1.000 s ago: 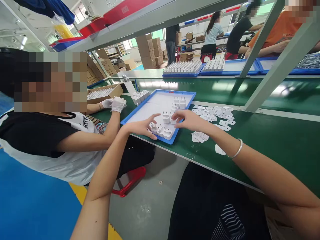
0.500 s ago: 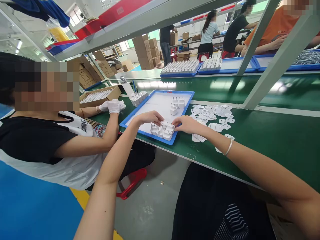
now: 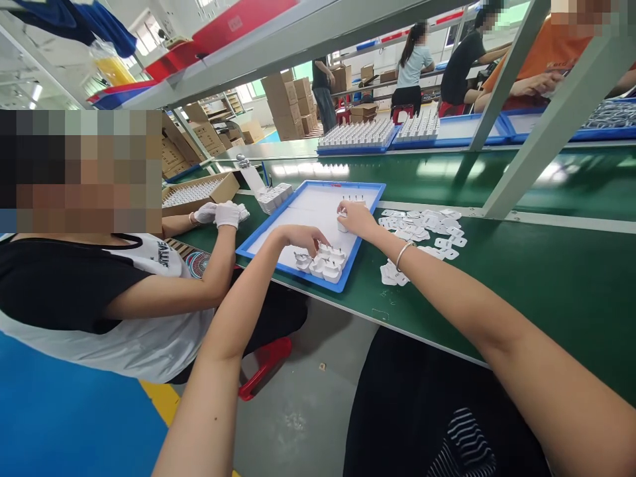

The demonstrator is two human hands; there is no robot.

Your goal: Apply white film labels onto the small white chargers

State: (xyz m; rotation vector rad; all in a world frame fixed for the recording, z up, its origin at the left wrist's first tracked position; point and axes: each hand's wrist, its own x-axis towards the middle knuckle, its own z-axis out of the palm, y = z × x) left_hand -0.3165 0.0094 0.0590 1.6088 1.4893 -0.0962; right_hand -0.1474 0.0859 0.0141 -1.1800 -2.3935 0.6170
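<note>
This is a factory assembly line: long green tabletop (image 3: 497,278), blue plastic trays (image 3: 368,142) packed with small white plug adapters (image 3: 355,132), stacked brown cardboard cartons (image 3: 291,99), and seated workers (image 3: 412,63) along grey metal racking (image 3: 517,66).

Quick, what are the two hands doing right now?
Left hand: curled over the white plugs in the blue tray, grip unclear.
Right hand: on the farther plugs, grip unclear.
</note>
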